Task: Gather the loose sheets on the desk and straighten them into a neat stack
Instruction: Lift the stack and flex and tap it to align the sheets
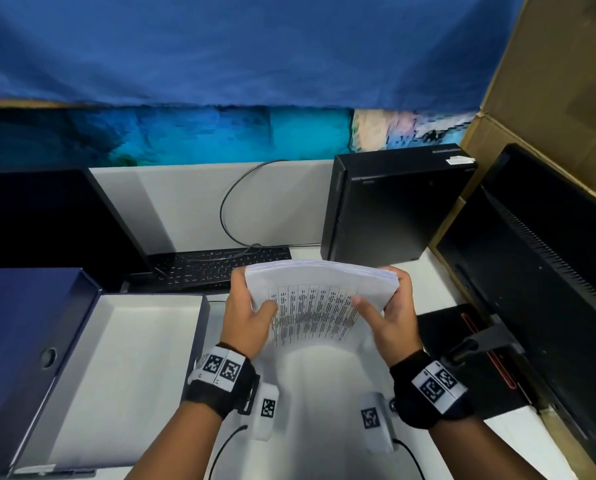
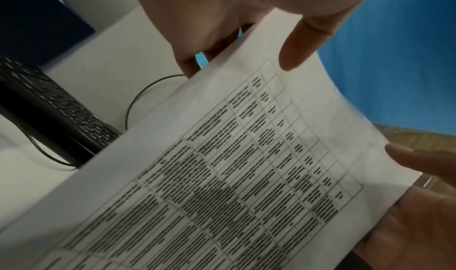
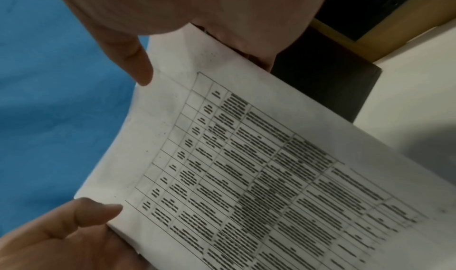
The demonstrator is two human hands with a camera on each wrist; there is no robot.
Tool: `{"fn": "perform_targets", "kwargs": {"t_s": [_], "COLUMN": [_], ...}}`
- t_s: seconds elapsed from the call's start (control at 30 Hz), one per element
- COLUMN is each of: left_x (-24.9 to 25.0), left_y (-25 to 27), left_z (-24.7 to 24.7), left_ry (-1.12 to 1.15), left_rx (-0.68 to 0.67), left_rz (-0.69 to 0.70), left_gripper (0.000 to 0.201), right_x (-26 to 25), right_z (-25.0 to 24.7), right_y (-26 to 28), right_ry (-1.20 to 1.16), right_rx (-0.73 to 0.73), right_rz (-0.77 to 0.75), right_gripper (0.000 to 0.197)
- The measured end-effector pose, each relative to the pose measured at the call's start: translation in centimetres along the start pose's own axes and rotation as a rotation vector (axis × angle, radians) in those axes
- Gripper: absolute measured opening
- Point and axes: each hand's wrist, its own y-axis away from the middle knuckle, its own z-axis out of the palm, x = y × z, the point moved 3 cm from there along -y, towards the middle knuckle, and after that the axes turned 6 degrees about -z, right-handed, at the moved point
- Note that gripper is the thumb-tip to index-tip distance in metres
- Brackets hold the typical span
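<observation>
Head view: left hand (image 1: 251,315) and right hand (image 1: 391,315) grip the stack of sheets (image 1: 319,299) by its sides, just before the keyboard (image 1: 217,268).

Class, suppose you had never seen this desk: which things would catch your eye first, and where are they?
The stack of printed sheets at centre, held upright between the left hand and the right hand. Behind it hangs a blue cloth; an open box lies on the left, a black computer tower on the right.
</observation>
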Motion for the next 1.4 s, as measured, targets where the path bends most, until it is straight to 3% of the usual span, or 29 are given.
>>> {"fn": "perform_targets", "kwargs": {"t_s": [0.1, 0.3, 0.43, 0.57, 0.73, 1.03, 1.2, 1.4], "left_x": [0.1, 0.2, 1.4, -1.5, -3.1, -2.5, -5.1, -5.3], "left_y": [-0.6, -0.7, -0.5, 0.5, 1.1, 0.9, 2.2, 2.2], "left_z": [0.5, 0.9, 0.6, 1.5, 1.6, 1.7, 2.4, 1.4], "left_ry": [0.050, 0.056, 0.077, 0.006, -0.060, -0.071, -0.195, -0.160], "left_rx": [0.005, 0.033, 0.074, 0.009, 0.010, 0.025, -0.056, -0.042], "left_rz": [-0.009, -0.011, 0.067, -0.104, -0.150, -0.102, -0.158, -0.201], "left_gripper": [0.041, 0.031, 0.028, 0.032, 0.030, 0.032, 0.031, 0.028], "right_x": [0.2, -0.6, -1.7, 0.5, 2.4, 2.2, 4.4, 3.9], "right_z": [0.3, 1.3, 1.3, 2.0, 1.9, 2.1, 2.3, 1.4], "right_y": [-0.5, -1.2, -1.5, 0.1, 0.7, 1.0, 2.7, 1.7], "right_ry": [-0.053, 0.091, 0.111, 0.100, 0.109, 0.077, 0.208, 0.198], "right_rx": [0.061, 0.089, 0.111, 0.008, 0.000, 0.055, 0.007, 0.002], "right_rz": [0.007, -0.014, -0.073, 0.071, 0.165, 0.117, 0.174, 0.182], "right_gripper": [0.038, 0.012, 0.014, 0.018, 0.033, 0.029, 0.028, 0.023]}}
